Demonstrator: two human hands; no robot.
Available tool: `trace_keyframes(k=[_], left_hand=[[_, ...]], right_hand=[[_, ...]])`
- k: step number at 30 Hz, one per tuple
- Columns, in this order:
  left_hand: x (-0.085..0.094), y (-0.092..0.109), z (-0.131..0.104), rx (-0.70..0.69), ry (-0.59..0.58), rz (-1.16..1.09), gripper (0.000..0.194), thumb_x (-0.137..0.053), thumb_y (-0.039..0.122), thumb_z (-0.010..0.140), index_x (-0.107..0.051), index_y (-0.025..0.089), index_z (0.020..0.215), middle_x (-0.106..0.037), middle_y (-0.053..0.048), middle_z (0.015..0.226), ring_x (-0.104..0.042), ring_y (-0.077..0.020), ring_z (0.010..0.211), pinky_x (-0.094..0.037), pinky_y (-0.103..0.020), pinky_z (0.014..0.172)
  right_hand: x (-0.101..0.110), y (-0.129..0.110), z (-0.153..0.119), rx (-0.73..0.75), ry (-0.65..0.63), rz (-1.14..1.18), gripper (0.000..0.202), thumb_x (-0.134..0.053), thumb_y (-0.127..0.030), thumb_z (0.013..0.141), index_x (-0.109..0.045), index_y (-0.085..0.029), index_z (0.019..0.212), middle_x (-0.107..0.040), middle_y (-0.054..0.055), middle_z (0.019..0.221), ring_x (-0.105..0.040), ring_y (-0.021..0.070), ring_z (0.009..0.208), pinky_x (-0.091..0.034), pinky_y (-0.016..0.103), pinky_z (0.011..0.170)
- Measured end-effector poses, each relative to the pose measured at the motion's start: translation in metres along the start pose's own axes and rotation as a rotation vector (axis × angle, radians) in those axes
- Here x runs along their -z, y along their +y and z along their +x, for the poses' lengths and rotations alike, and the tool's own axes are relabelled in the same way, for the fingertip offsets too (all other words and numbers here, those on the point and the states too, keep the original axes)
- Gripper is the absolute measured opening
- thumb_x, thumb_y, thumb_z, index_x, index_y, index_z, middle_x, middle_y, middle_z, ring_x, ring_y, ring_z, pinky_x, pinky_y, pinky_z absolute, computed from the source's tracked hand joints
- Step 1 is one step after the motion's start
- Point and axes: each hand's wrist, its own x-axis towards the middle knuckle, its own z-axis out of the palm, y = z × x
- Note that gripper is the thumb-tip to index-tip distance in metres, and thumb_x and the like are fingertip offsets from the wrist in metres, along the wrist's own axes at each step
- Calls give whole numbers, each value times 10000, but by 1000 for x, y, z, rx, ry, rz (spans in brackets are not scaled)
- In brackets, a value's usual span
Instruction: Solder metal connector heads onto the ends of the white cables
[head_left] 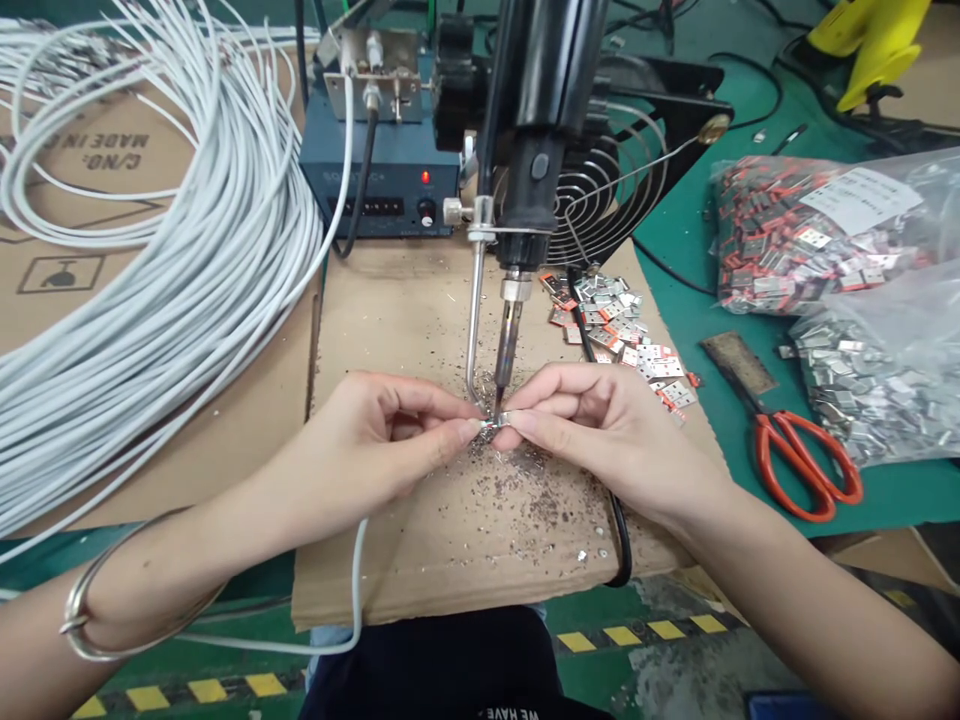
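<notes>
My left hand (375, 435) pinches the stripped end of a white cable (358, 570), whose thin coloured wires barely show past the thumb. The cable's length hangs below that hand, over the cardboard's front edge. Between thumb and fingers of my right hand (619, 430) is a small metal USB connector (503, 418), partly hidden by the fingertips. Both hands meet under an upright soldering iron (511, 335). Its tip comes down at the joint between wires and connector; whether it touches is too small to tell. A bent solder feed tube (477, 320) ends beside the tip.
Solder crumbs litter the cardboard (390, 330). Loose USB connectors (611, 315) lie behind my right hand, near a black fan (600, 190). Red-handled scissors (802, 460) and bags of connectors (832, 240) and metal shells (877, 380) are rightward. A white cable bundle (187, 290) and blue solder controller (382, 180) stand left.
</notes>
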Motion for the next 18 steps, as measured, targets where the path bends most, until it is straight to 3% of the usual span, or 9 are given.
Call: trace_keyframes(k=[8, 13, 16, 18], left_hand=[[1, -5, 0, 15, -2, 78, 125, -615, 228, 772, -680, 130, 733, -404, 92, 345, -306, -25, 283, -212, -114, 265], [0, -4, -9, 160, -35, 138, 265, -608, 343, 779, -699, 133, 914, -452, 69, 375, -381, -51, 308, -311, -127, 319], [-5, -7, -26, 243, 26, 164, 287, -621, 372, 747, -689, 139, 899, -438, 64, 384, -385, -47, 326, -320, -122, 349], [-9, -15, -41, 266, 90, 190, 272, -609, 392, 740, -675, 147, 838, -404, 68, 376, -353, -38, 323, -289, -116, 347]], right_hand=[[-1, 3, 4, 20, -2, -88, 182, -744, -243, 664, -627, -126, 739, -710, 42, 690, -530, 57, 496, -338, 165, 440], [-3, 6, -8, 17, -88, -208, 247, -675, -329, 745, -617, -109, 842, -709, 58, 751, -520, 47, 516, -333, 155, 461], [13, -4, -28, 164, -123, -519, 397, -594, -404, 817, -586, -174, 1141, -710, 34, 888, -561, 67, 596, -382, 181, 528], [37, -15, -42, 258, 73, -841, 400, -545, -426, 850, -584, -209, 1184, -704, 21, 913, -572, 86, 626, -394, 213, 580]])
